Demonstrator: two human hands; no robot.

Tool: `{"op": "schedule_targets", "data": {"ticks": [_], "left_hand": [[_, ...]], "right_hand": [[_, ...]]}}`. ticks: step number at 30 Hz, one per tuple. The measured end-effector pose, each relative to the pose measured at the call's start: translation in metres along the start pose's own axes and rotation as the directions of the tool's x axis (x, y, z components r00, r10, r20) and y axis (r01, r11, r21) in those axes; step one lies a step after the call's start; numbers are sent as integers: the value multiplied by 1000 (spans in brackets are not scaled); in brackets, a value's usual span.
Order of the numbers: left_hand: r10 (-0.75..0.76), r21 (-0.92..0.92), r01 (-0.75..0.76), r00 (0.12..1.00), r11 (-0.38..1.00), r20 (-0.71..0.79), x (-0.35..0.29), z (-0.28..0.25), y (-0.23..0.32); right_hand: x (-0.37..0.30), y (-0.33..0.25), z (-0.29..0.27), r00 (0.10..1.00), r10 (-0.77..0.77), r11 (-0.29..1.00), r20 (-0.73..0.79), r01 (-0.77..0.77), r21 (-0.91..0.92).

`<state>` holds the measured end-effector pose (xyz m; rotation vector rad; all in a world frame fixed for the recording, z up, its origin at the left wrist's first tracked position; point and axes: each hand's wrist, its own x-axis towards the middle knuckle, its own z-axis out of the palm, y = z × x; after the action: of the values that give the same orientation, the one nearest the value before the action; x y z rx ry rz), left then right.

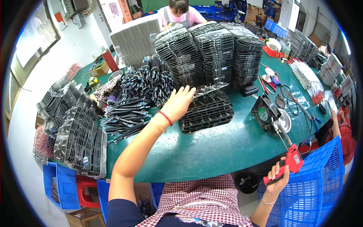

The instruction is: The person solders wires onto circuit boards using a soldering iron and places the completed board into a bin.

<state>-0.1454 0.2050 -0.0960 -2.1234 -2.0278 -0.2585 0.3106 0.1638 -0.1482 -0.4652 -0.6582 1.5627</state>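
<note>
My left hand reaches over the left end of a low stack of flat black panels in the middle of the bench, fingers stretched out and slightly spread. Whether the fingertips press on the top panel cannot be made out. My right hand is closed around the red handle of a soldering gun at the bench's right front edge. The gun's metal tip points up toward a small black fan and a shiny round dish. Left of my left hand lies a heap of short black cables with coloured ends.
Tall stacks of black panels stand behind the low stack. More panels lean at the left. Pliers, a solder spool and a wired iron lie at right. A blue crate stands below right. A person sits opposite.
</note>
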Motion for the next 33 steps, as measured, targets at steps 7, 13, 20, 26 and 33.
{"op": "schedule_targets", "data": {"ticks": [7, 13, 20, 26, 33], "left_hand": [[178, 112, -192, 976, 975, 122, -152, -3, 126], [137, -208, -89, 965, 974, 226, -145, -3, 116], [-35, -203, 46, 998, 978, 57, -11, 35, -6], [-7, -347, -39, 992, 937, -128, -32, 13, 1], [215, -60, -226, 963, 972, -160, -171, -14, 128]], "right_hand": [[8, 10, 14, 999, 44, 999, 23, -44, 30], [14, 35, 32, 993, 89, 996, 76, -89, -9], [-9, 87, 53, 963, 266, 956, -41, -258, 142], [-12, 72, 36, 983, 180, 980, -20, -178, 91], [3, 52, 30, 994, 107, 994, 18, -108, 24]]}}
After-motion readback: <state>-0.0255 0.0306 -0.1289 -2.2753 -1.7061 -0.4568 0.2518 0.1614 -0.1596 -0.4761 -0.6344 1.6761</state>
